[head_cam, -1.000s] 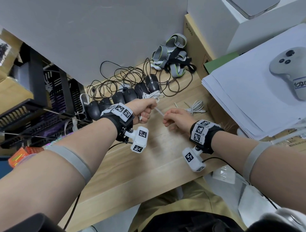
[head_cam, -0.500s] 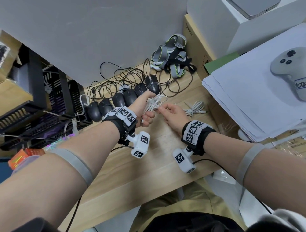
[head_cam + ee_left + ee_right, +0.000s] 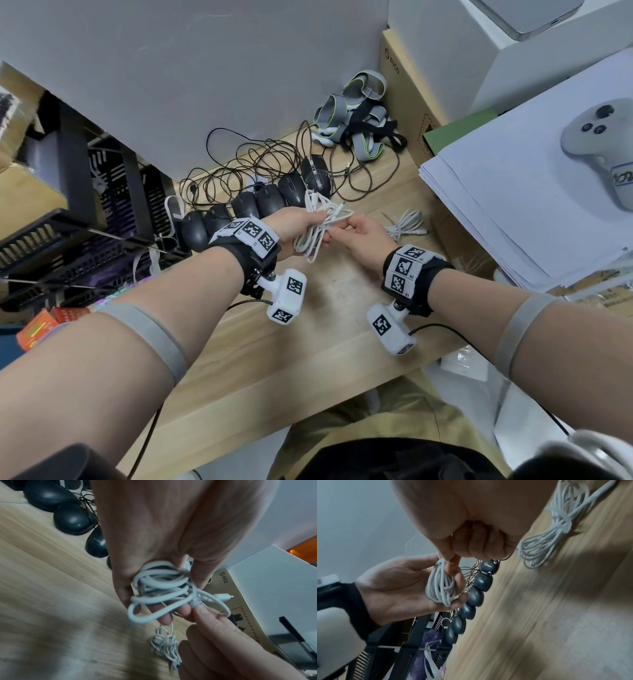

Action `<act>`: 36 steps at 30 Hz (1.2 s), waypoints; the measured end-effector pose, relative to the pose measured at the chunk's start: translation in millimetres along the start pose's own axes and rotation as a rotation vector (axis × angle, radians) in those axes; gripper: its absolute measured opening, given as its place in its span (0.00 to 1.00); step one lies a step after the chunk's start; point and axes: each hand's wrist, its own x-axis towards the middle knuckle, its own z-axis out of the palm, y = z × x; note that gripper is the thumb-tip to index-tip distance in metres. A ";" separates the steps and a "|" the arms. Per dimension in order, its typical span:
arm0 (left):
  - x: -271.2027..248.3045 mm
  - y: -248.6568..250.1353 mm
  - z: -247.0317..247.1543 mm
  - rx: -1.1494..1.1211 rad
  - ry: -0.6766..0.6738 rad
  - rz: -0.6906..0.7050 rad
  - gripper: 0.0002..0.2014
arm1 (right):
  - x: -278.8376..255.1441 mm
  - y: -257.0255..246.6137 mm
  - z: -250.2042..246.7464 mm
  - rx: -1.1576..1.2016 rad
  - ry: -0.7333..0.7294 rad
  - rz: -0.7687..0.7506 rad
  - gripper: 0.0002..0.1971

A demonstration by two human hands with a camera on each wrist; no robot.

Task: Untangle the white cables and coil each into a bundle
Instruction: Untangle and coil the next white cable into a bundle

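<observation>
At the centre of the head view, a loose coil of white cable [image 3: 320,222] is held above the worktop [image 3: 274,359] in the left hand [image 3: 294,231], whose fingers are curled round the loops. The right hand [image 3: 364,236] is closed in a pinch — thumb and forefinger are clamped on a strand at the right edge of that coil, with the other fingers folded in.

The step in hand is judged to be the closing of this bundle. It would be done well if the loops were kept gathered by the left hand while the free end is led round the waist of the coil by the right hand; the turns should be drawn snug, and the plug [image 3: 223,596], seen jutting out at the right of the left wrist view, should be tucked in so that nothing springs loose. Slack grip on the loops is the likely fault, since they already fan out unevenly.

2 white cables are counted: the 1 in the hands and a finished bundle [image 3: 406,224] lying on the worktop just right of the right hand, already cinched at its middle. About 6 dark computer mice [image 3: 267,202] are lined up behind the hands — the exact count is unclear — and 1 grey controller [image 3: 603,144] rests on the paper stack [image 3: 513,205] at the upper right.
</observation>
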 end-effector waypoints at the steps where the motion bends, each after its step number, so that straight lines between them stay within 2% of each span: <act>1: 0.5 -0.1 -0.4 -0.007 0.004 -0.002 0.18 | -0.8 0.0 -1.1 -0.016 0.004 0.008 0.04; 5: 0.4 -1.6 -0.3 -0.040 -0.003 -0.012 0.15 | -7.2 -0.6 -3.2 -0.050 0.033 0.041 0.10; 9: -0.4 -5.4 2.6 -0.054 -0.011 0.020 0.09 | -8.5 -3.5 -4.5 -0.116 0.137 0.050 0.16; 13: -4.8 -5.5 5.6 -0.049 -0.006 0.070 0.03 | -10.1 -3.6 -2.7 -0.206 0.125 0.037 0.24; 15: -4.0 -5.5 4.5 -0.001 0.019 0.083 0.02 | -9.8 -3.2 -1.9 -0.330 0.048 0.063 0.23; 19: -1.6 -8.9 4.9 0.161 0.030 0.110 0.05 | -9.5 -14.5 1.7 -0.345 -0.110 0.073 0.15; 24: -2.1 -13.8 5.9 0.164 -0.022 0.116 0.03 | -6.7 -9.8 6.5 -0.237 -0.020 0.029 0.10; 29: -3.2 -17.7 8.8 -0.003 -0.060 0.073 0.04 | -13.6 -8.5 7.4 -0.104 0.052 -0.038 0.25; 31: -1.3 -18.9 8.3 -0.038 -0.084 0.070 0.12 | -15.2 -3.5 6.3 -0.100 0.029 -0.024 0.27; 33: 0.6 -21.1 6.6 -0.020 -0.133 0.070 0.16 | -14.6 1.9 4.3 -0.129 -0.027 0.009 0.24; 36: 1.3 -23.5 1.1 0.034 -0.183 0.086 0.09 | -12.3 5.0 0.5 -0.088 -0.095 0.064 0.16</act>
